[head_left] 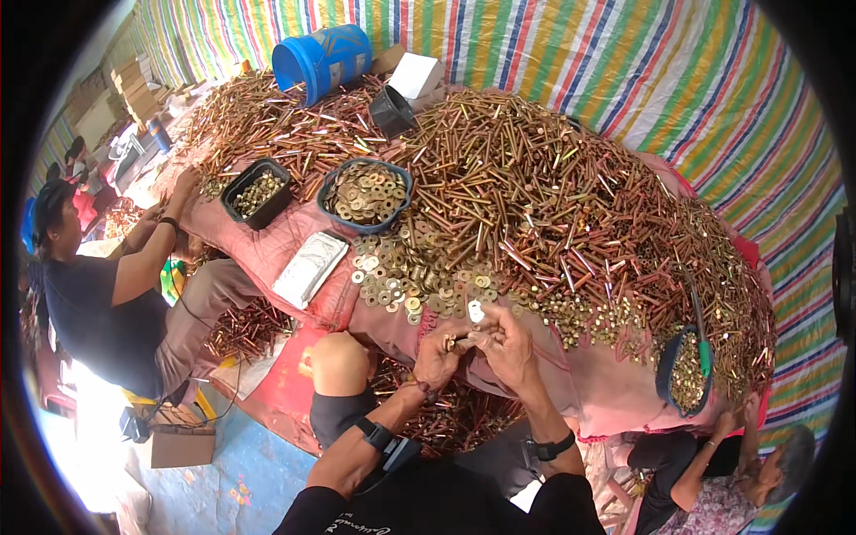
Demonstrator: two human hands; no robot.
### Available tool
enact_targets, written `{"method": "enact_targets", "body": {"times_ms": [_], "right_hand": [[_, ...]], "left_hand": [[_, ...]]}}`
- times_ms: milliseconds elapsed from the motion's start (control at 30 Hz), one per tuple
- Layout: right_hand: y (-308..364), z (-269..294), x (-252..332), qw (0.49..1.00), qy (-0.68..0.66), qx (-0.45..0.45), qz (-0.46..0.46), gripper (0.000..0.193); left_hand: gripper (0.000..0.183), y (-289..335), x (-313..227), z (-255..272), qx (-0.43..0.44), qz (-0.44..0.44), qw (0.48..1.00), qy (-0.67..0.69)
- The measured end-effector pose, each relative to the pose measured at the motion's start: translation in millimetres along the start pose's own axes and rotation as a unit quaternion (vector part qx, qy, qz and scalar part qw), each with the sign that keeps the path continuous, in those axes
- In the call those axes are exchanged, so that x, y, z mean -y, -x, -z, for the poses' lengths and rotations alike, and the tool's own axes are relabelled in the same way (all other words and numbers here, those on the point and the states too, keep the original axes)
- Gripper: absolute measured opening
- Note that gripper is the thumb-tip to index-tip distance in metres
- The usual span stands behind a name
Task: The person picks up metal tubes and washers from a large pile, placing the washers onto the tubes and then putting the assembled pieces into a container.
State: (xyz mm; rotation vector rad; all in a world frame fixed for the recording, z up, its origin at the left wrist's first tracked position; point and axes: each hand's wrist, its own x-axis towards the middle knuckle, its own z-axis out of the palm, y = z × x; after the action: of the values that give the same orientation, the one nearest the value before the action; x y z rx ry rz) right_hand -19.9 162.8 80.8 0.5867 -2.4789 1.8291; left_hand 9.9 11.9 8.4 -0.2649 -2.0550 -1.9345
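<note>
The left hand [437, 359] pinches a small metal part [451, 341], its type indistinct from where I stand; the right hand [511, 353] adjoins it, its grip indeterminable. Loose washers [390, 290] lie just beyond the hands, piled metal rods [499, 183] farther out.

Bright, daylight-like light fills the scene, strongest at the left, where the floor [94, 437] burns out to white beside a faint rainbow fringe at the rim. Small glints dot the metal rods [481, 192] and washers [392, 278]; the black shirt [446, 501] sinks into near-featureless shade. Fisheye curvature bends the striped sheeting [580, 67] — black vignetting swallows the corners — and fine detail around the fingers [512, 346] is too small to read clearly.
</note>
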Motion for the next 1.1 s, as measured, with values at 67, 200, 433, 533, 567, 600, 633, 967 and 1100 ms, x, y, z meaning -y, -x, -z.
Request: {"method": "enact_targets", "body": {"times_ms": [67, 200, 433, 533, 567, 600, 633, 967, 1100], "right_hand": [[-1.1, -0.2, -0.4, 0.998, -0.058, -0.01, 0.0, 0.025], [0.5, -0.5, -21.1, 0.991, 0.097, -0.007, 0.094, 0.028], [-1.0, -6.9, -11.9, 0.985, 0.102, -0.045, 0.135, 0.025], [3.1, -5.0, -6.9, 0.995, 0.078, -0.038, 0.039, 0.024], [2.3, -5.6, -2.7, 0.995, 0.08, -0.038, 0.039, 0.024], [2.1, -8.0, 2.5, 0.991, 0.102, -0.044, 0.077, 0.025], [3.0, -8.6, 7.1, 0.984, 0.126, -0.052, 0.113, 0.025], [4.1, -12.0, 14.0, 0.99, 0.111, -0.025, 0.083, 0.022], [8.7, -12.4, -5.4, 0.991, 0.088, -0.043, 0.088, 0.022]], "left_hand": [[0.015, 0.3, 2.5, 1.6, 0.002, -0.009, 1.0, -0.007], [0.013, -0.9, 4.9, 4.8, 0.015, -0.034, 0.999, -0.032], [0.013, -1.0, 10.4, 6.5, 0.022, -0.052, 0.998, -0.018], [0.013, 2.6, 16.2, 5.4, 0.015, -0.044, 0.999, -0.022], [0.014, 3.4, 16.4, 5.0, 0.004, -0.012, 1.0, -0.026], [0.014, 2.8, 17.5, 7.3, 0.004, -0.013, 1.0, -0.024], [0.014, -0.9, 6.2, 10.6, 0.027, -0.019, 0.998, -0.046], [0.013, -2.5, 9.4, 9.6, 0.024, -0.046, 0.999, -0.006], [0.012, -3.0, 12.0, 10.5, 0.038, -0.06, 0.997, -0.031]]}}
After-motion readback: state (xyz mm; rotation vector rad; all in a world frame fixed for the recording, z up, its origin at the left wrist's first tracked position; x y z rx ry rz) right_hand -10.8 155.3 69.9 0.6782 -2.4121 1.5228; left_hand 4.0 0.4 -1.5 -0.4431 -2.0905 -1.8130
